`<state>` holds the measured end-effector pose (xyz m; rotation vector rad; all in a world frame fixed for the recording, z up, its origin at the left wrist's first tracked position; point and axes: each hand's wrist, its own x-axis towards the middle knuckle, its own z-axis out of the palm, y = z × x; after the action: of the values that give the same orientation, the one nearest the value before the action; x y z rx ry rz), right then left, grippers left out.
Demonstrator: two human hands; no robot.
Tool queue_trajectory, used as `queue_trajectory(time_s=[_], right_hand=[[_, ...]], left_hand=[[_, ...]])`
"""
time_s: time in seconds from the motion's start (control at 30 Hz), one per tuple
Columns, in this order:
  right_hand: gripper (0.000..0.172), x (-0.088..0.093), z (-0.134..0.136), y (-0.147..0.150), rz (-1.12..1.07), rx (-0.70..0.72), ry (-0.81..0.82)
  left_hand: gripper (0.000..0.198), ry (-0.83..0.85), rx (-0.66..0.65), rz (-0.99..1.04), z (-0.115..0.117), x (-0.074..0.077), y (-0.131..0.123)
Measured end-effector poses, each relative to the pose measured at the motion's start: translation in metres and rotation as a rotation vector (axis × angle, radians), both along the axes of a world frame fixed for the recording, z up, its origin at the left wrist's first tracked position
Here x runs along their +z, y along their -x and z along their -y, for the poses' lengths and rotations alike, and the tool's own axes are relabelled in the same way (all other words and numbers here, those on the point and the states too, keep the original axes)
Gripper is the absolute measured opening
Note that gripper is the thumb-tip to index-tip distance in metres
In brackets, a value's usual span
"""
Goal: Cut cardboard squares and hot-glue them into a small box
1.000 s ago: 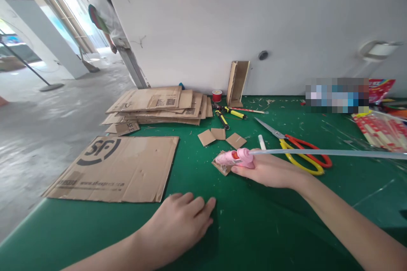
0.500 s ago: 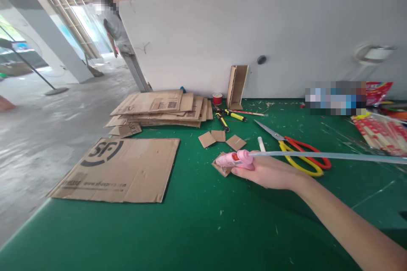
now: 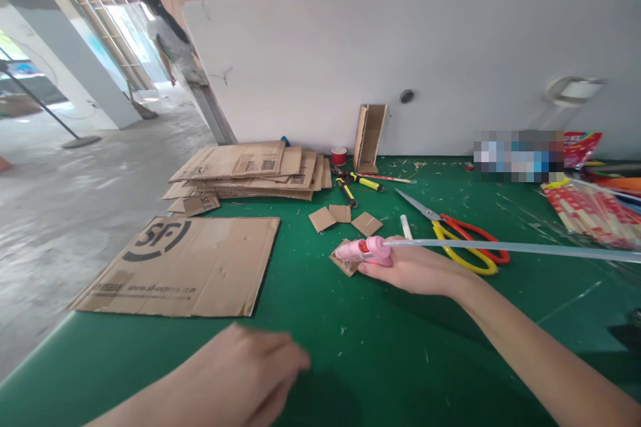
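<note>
My right hand (image 3: pixel 415 268) is closed around a pink hot glue gun (image 3: pixel 361 251), its nozzle end pointing left. A long translucent glue stick (image 3: pixel 501 249) sticks out of the gun's back toward the right edge. Under the nozzle lies a small cardboard square (image 3: pixel 345 271), partly covered by the gun. Just beyond it are three more cardboard pieces, one of them a loose square (image 3: pixel 367 223). My left hand (image 3: pixel 263 367) is low in the view above the green table, blurred, its fingers curled and partly hidden. Scissors (image 3: pixel 451 227) with red and yellow handles lie beyond my right wrist.
A flat cardboard sheet (image 3: pixel 190 273) lies at left, with a cardboard stack (image 3: pixel 245 170) behind. Yellow-black pliers (image 3: pixel 348 190), a red spool (image 3: pixel 339 155), a white marker (image 3: pixel 405 227) and an upright cardboard trough (image 3: pixel 370 140) stand or lie farther back. A person (image 3: pixel 173 40) is at far left.
My left hand has come into view from the bottom. My right hand keeps the glue gun over the cardboard square. The whole view has shifted slightly.
</note>
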<state>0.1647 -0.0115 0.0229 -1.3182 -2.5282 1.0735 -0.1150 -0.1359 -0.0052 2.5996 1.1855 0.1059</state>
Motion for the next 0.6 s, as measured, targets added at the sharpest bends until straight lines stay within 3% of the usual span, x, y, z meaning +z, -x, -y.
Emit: queue_trajectory(time_s=[0.1,0.2,0.43,0.6], right_hand=[[0.036,-0.002,-0.002,0.000,-0.033,0.050,0.006],[0.038,-0.003,-0.003,0.000,-0.087,0.077,0.017],[0.041,-0.003,-0.001,0.000,-0.095,0.051,0.017],[0.042,-0.004,-0.002,-0.001,-0.049,0.023,-0.019]], left_hand=[[0.032,-0.083,0.012,-0.083,-0.047,0.011,-0.030],[0.031,-0.209,0.023,-0.168,-0.072,0.006,-0.055],[0.037,-0.239,0.138,-0.199,-0.083,-0.029,-0.064],[0.040,-0.214,0.144,-0.182,-0.084,-0.031,-0.062]])
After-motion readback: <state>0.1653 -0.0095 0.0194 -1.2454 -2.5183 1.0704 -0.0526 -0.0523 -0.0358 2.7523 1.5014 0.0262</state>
